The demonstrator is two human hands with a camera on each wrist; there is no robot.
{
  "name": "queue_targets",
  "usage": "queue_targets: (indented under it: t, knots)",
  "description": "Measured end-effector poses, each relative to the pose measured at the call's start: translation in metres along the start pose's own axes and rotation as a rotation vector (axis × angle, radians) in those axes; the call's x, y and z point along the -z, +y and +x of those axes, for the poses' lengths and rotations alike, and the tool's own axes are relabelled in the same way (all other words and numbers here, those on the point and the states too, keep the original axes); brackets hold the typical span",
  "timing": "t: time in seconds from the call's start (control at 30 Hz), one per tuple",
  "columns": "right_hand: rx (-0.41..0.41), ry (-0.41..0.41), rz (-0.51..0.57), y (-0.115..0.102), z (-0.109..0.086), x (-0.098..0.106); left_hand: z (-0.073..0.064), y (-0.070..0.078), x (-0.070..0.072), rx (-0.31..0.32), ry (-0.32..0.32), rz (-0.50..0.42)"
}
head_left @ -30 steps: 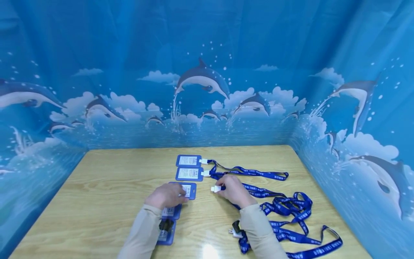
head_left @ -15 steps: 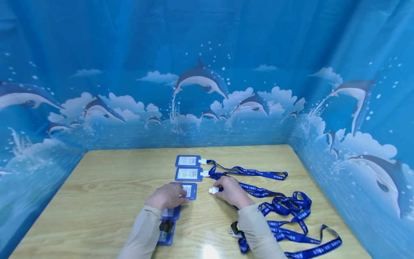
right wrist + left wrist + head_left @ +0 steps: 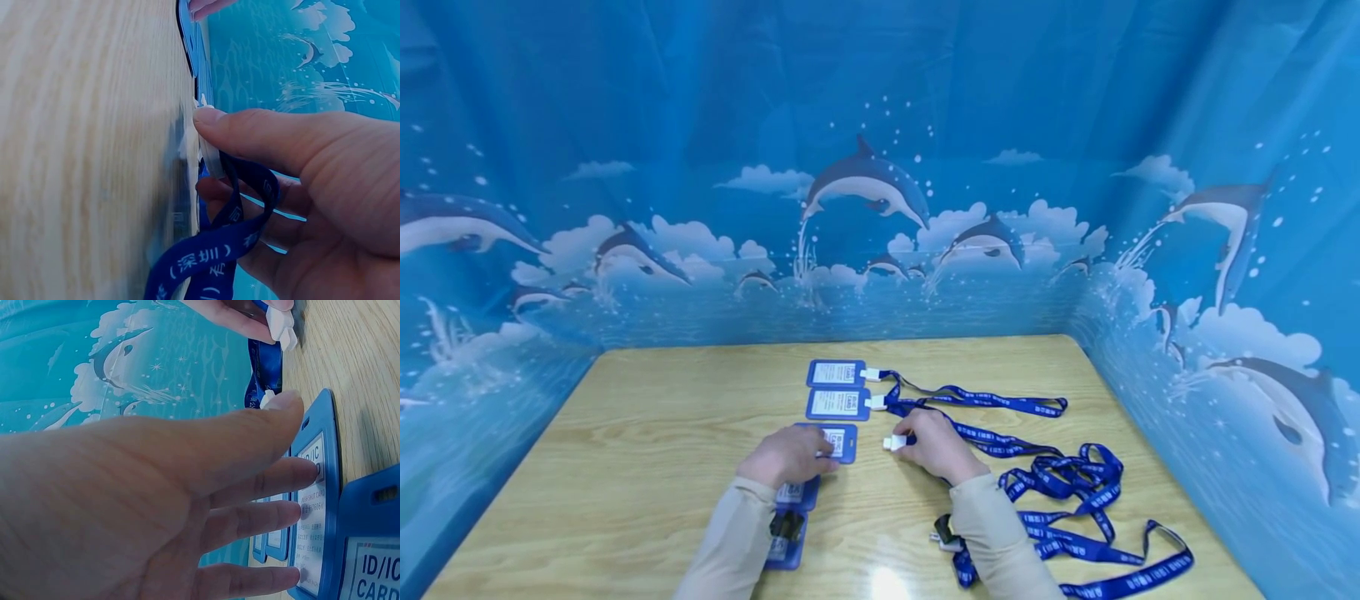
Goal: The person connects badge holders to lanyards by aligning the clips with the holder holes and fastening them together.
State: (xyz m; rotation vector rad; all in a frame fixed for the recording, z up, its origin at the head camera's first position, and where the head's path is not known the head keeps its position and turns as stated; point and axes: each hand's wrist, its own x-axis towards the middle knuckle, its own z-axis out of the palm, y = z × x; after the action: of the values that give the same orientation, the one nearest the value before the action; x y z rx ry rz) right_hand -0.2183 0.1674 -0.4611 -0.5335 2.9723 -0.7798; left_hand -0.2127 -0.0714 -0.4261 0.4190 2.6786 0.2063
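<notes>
My left hand [image 3: 786,454] rests its fingertips on the face of a blue ID card holder [image 3: 848,445], third from the back in a column. In the left wrist view its fingers [image 3: 269,519] reach fairly straight onto the printed card, with the thumb held apart from it. Just right of that holder, my right hand [image 3: 942,448] pinches the white plastic clip [image 3: 895,442] of a dark blue lanyard [image 3: 206,250]. The strap loops beneath the hand in the right wrist view. A gap separates the clip from the holder's slotted end.
Two card holders [image 3: 837,404] at the back have lanyards [image 3: 1000,402] attached. Two more holders [image 3: 801,493] lie nearer, partly under the left hand and sleeve. Loose lanyards [image 3: 1075,479] tangle at the right, one with its clip [image 3: 947,542] beside the right sleeve. A dolphin-print curtain [image 3: 880,300] surrounds the table.
The right hand has brought the white clip slightly left and nearer me over the last second. My left hand stays on the same card holder.
</notes>
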Motion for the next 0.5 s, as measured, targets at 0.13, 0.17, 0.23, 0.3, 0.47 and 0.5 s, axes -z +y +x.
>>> queue_targets:
  t: [0.13,0.17,0.23,0.3,0.47,0.5]
  knots:
    - [-0.004,-0.001,-0.003,0.0004,0.0000,-0.0005,-0.0005,-0.0001,0.0007,-0.017,0.010,-0.013]
    - [-0.004,-0.001,-0.004,0.0005,0.0000,-0.0006,-0.0005,0.0000,0.0010,-0.023,0.013,-0.013]
    - [-0.007,0.000,-0.004,0.0009,0.0000,-0.0013,-0.0008,0.0001,0.0012,-0.024,0.013,-0.013]
    - [-0.015,-0.003,-0.004,0.0010,0.0000,-0.0019,-0.0010,0.0005,0.0015,-0.021,0.009,-0.009]
    - [-0.026,-0.017,0.002,0.0008,-0.0004,-0.0036,-0.0012,0.0012,0.0004,-0.019,0.006,-0.006]
    - [-0.022,-0.019,0.003,0.0006,-0.0007,-0.0039,-0.0012,0.0011,0.0001,-0.023,0.008,-0.007]
